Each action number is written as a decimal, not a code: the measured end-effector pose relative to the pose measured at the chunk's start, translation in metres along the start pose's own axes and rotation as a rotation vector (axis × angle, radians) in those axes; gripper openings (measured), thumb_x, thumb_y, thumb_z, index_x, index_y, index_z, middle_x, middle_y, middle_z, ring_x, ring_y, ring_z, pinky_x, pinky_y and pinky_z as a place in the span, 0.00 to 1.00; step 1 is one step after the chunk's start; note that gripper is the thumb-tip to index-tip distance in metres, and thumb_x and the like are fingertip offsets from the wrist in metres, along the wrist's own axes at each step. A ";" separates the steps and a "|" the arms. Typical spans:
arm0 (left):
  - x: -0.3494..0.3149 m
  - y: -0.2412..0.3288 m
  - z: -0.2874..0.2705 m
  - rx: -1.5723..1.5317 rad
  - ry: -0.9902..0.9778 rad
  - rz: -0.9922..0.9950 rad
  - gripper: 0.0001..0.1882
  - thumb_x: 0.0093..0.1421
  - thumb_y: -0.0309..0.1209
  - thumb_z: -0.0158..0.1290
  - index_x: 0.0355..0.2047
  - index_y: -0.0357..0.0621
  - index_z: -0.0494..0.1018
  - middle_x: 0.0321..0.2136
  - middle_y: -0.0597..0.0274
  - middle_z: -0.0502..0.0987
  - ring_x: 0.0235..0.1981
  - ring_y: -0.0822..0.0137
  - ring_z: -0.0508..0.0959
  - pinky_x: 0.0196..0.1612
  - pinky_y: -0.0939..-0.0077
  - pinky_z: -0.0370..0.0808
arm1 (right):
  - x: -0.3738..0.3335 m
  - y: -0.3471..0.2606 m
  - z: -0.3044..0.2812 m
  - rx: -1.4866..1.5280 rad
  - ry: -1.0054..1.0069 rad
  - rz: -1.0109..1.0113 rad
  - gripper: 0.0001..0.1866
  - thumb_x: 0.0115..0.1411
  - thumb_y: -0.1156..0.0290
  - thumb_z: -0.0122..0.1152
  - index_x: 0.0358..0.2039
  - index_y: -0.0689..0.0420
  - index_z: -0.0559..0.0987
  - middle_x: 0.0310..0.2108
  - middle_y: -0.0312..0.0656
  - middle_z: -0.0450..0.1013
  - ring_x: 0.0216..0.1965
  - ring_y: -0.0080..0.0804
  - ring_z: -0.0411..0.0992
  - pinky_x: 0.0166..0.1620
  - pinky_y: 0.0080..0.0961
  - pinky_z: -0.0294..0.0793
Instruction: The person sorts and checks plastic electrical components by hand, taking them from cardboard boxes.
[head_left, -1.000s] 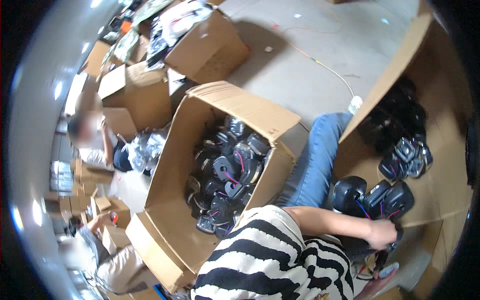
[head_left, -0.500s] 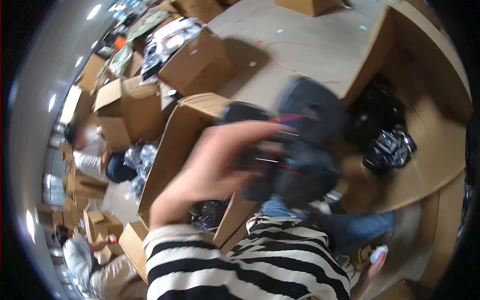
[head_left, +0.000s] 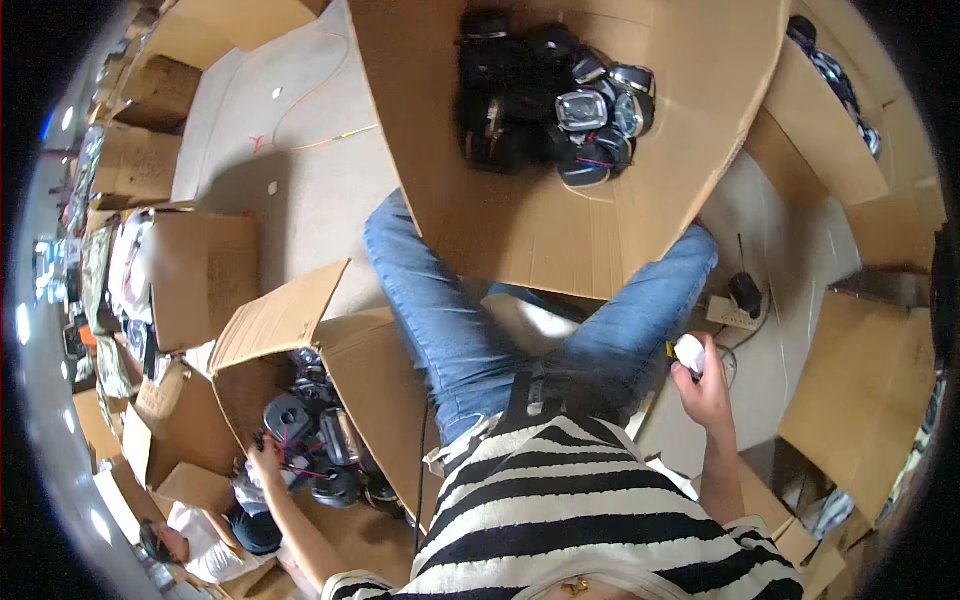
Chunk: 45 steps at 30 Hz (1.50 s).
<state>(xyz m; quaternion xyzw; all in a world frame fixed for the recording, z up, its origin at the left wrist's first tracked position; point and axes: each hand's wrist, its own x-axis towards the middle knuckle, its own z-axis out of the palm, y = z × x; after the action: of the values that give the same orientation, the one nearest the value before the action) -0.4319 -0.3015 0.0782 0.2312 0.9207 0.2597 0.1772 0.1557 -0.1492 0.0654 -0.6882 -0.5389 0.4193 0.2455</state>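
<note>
My left hand point(head_left: 265, 461) reaches down inside the cardboard box point(head_left: 375, 400) at my left, by its left wall. Its fingers are closed around a small dark part that is too small to name. Beside it lie several black plastic housings point(head_left: 338, 440), some with thin red and blue wires. At my right, my right hand point(head_left: 706, 388) grips a small white rounded object point(head_left: 690, 352), its kind unclear. Between my knees a large open carton point(head_left: 560, 245) holds more black housings point(head_left: 490, 110), several with clear, shiny faces point(head_left: 582, 111).
Near my right foot are a small black device with a rod point(head_left: 744, 291) and a cable. More cartons point(head_left: 860, 390) stand at the right, others point(head_left: 205, 275) at the left. A person in a white top point(head_left: 205, 545) is at the lower left. An orange cord point(head_left: 310, 140) lies on the floor.
The view has swung round. My left hand, earlier raised in front of me with black housings and wires, is now down in the left box. My right hand still holds the white object.
</note>
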 end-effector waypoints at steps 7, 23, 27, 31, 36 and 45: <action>-0.007 0.038 0.027 1.081 -0.289 0.263 0.25 0.40 0.36 0.50 0.38 0.36 0.61 0.31 0.48 0.67 0.34 0.54 0.68 0.37 0.68 0.64 | 0.009 0.009 0.008 -0.012 -0.029 0.218 0.18 0.40 0.77 0.48 0.36 0.62 0.60 0.26 0.49 0.66 0.28 0.37 0.67 0.30 0.26 0.65; -0.119 0.365 0.636 0.339 -1.010 1.290 0.23 0.43 0.28 0.44 0.40 0.32 0.54 0.35 0.43 0.62 0.38 0.52 0.65 0.38 0.68 0.65 | 0.040 0.042 -0.012 0.063 0.010 0.705 0.18 0.42 0.78 0.49 0.37 0.61 0.59 0.25 0.48 0.66 0.28 0.36 0.67 0.31 0.26 0.66; -0.132 0.349 0.704 0.604 -0.783 1.342 0.20 0.43 0.26 0.44 0.39 0.35 0.57 0.41 0.53 0.57 0.38 0.60 0.67 0.36 0.72 0.67 | 0.050 0.051 -0.012 0.039 0.022 0.704 0.19 0.43 0.81 0.46 0.38 0.61 0.58 0.27 0.48 0.66 0.28 0.36 0.67 0.31 0.26 0.66; -0.130 0.342 0.727 0.766 -0.959 0.930 0.21 0.44 0.28 0.45 0.40 0.36 0.56 0.41 0.53 0.59 0.37 0.61 0.68 0.34 0.72 0.68 | 0.070 0.043 -0.016 0.218 0.047 0.833 0.19 0.42 0.83 0.46 0.38 0.63 0.59 0.27 0.45 0.66 0.29 0.28 0.68 0.30 0.20 0.67; -0.118 0.315 0.705 0.666 -1.094 1.360 0.12 0.48 0.32 0.42 0.22 0.38 0.71 0.21 0.53 0.71 0.25 0.61 0.72 0.25 0.73 0.68 | 0.078 0.042 -0.011 0.152 0.009 0.782 0.18 0.42 0.82 0.48 0.37 0.62 0.60 0.25 0.42 0.65 0.27 0.25 0.65 0.29 0.18 0.65; -0.156 0.335 0.502 -0.198 -1.822 0.250 0.09 0.50 0.30 0.44 0.27 0.37 0.69 0.15 0.67 0.65 0.18 0.80 0.62 0.22 0.85 0.61 | 0.072 0.032 -0.016 0.207 -0.021 0.649 0.17 0.39 0.80 0.49 0.33 0.61 0.61 0.24 0.36 0.63 0.26 0.20 0.62 0.28 0.17 0.62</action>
<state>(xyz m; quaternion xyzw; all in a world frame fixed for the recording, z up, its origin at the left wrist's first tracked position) 0.0337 0.0708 -0.1048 0.4276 0.3678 0.0721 0.8226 0.1913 -0.0886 0.0261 -0.7908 -0.2491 0.5350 0.1623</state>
